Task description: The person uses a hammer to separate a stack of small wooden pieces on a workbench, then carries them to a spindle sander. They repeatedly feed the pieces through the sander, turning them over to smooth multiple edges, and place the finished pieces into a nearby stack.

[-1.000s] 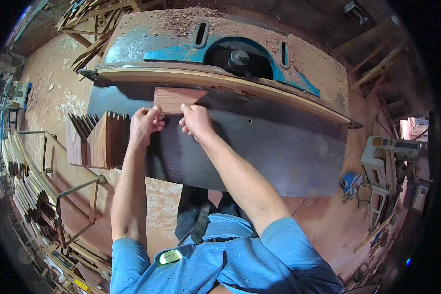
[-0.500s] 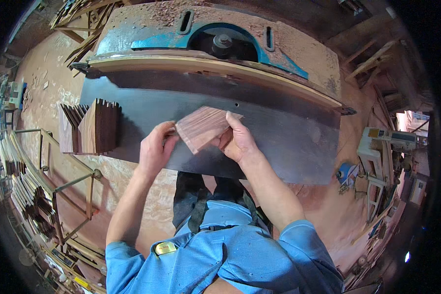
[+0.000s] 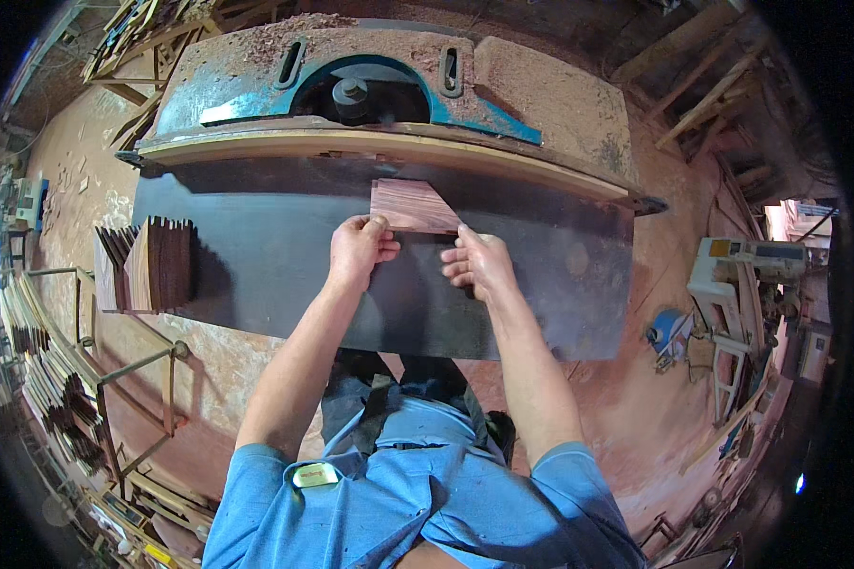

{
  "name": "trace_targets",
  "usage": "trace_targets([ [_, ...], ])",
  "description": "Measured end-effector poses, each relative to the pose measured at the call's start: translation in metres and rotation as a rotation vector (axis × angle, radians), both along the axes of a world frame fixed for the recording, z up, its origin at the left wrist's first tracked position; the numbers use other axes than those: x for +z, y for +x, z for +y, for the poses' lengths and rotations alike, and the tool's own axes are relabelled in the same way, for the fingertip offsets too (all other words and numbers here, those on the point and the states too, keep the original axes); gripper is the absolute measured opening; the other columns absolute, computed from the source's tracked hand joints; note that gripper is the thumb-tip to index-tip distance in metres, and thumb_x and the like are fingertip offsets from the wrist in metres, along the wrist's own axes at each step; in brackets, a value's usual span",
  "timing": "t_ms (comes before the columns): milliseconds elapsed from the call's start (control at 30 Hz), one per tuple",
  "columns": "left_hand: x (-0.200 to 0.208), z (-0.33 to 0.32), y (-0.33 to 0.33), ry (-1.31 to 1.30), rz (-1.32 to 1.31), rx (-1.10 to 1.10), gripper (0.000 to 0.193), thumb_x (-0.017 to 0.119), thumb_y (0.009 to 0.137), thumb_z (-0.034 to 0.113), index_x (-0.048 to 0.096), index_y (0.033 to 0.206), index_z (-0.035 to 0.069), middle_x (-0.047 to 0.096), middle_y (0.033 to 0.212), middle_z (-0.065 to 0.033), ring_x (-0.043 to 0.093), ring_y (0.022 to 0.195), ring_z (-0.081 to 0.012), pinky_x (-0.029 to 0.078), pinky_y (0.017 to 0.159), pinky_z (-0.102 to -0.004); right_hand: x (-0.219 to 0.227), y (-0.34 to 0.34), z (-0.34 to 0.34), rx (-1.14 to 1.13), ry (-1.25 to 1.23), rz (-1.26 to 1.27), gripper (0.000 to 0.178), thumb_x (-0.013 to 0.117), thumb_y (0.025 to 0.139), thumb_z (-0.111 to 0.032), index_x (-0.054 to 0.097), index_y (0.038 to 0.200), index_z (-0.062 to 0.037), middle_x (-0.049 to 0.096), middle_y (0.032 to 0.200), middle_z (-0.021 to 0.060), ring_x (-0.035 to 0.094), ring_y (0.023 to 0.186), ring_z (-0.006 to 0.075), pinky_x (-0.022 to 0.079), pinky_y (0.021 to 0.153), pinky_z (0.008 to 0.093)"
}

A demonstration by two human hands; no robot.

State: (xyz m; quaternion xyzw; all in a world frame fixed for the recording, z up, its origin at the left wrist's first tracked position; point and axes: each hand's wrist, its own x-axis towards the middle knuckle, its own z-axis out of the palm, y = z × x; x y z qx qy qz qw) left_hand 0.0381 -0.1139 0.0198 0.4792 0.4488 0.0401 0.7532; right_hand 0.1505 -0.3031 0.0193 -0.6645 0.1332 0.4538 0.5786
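A flat brown wooden board point(image 3: 410, 206) with one slanted end is held between my two hands over the dark machine table point(image 3: 285, 256). My left hand point(image 3: 359, 248) pinches its near left corner, thumb on top and fingers curled. At the pointed right corner, my right hand point(image 3: 479, 261) grips with thumb and forefinger, the other fingers bent below. The board's far edge lies close to the long wooden fence point(image 3: 285, 142). A stack of similar dark wooden boards point(image 3: 161, 266) stands on edge at the table's left end.
Behind the fence, a blue curved housing point(image 3: 427, 90) surrounds a dark round spindle point(image 3: 351, 95), with wood dust around it. A metal-framed rack point(image 3: 114, 370) stands at the left beside more stacked wood pieces point(image 3: 62, 403). On the right are a blue bucket point(image 3: 669, 332) and pale machinery point(image 3: 716, 280).
The board has moved away from my body toward the fence and turned, so its long edge now faces me. My hands have moved with it, the left now gripping its near corner.
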Motion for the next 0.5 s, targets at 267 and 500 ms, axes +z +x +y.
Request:
trace_targets([
  [267,-0.01,-0.006,0.02,0.061,0.055,0.173,0.024,0.065,0.094,0.019,0.06,0.101,-0.004,0.065,0.084,-0.0089,0.066,0.067,-0.0175,0.057,0.062,-0.0288,-0.003,0.01,0.003,0.533,-0.454,-1.162,0.033,0.072,0.087,-0.03,0.067,0.108,-0.0048,0.07,0.1,0.0158,0.067,0.093,0.0376,0.054,0.08,0.0461],
  [500,-0.014,0.0,0.036,0.016,0.028,0.243,0.022,0.065,0.093,0.017,0.063,0.096,-0.004,0.067,0.083,-0.0104,0.067,0.065,-0.0178,0.057,0.06,-0.0286,-0.007,0.034,0.011,0.569,-0.416,-1.213,0.03,0.074,0.085,-0.029,0.069,0.103,-0.005,0.069,0.099,0.0161,0.067,0.09,0.0379,0.055,0.076,0.0461],
])
